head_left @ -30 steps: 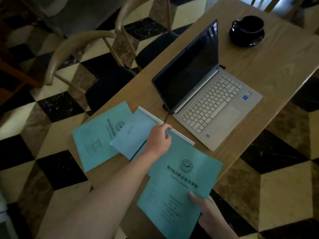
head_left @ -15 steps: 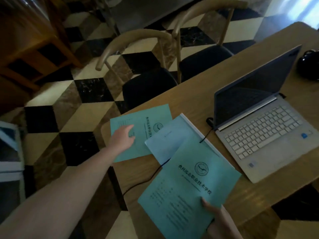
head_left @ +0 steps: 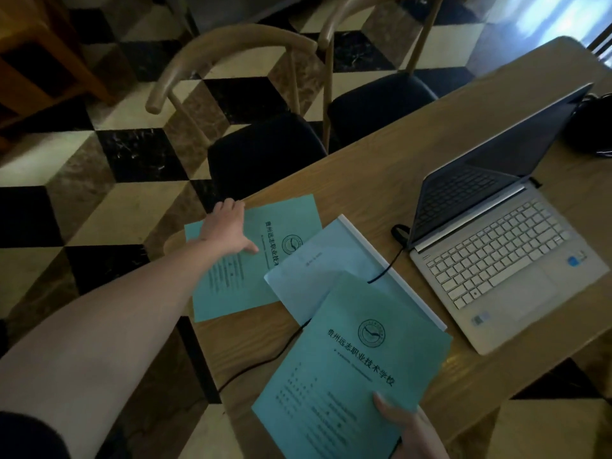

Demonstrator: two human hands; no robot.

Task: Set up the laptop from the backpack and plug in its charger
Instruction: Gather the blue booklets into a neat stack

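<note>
The silver laptop with its pale keyboard (head_left: 503, 260) stood open on the light wooden table (head_left: 381, 167), towards the table's right side, its dark screen tilted back and unlit. It looked slim and clean, with a small blue sticker on the palm rest. A thin black charger cable (head_left: 385, 274) ran from its left rear corner, passed beneath the papers and dropped over the near table edge, so the laptop end seemed plugged in (whether the far end reached a socket could not be seen). By that reckoning the setup was largely done, and what remained looked like tidying. Just left of the laptop lay a pale blue folder with a white spine bar (head_left: 331, 263). The right hand (head_left: 407, 429) pinched the lower edge of a teal printed booklet (head_left: 347, 366) that overlapped this folder. Farther left, the left hand (head_left: 228, 230) rested on a second teal booklet (head_left: 251, 256) at the table's corner, fingers reaching over its far edge. Two curved-back wooden chairs with dark seats (head_left: 265, 150) stood beyond the table.
</note>
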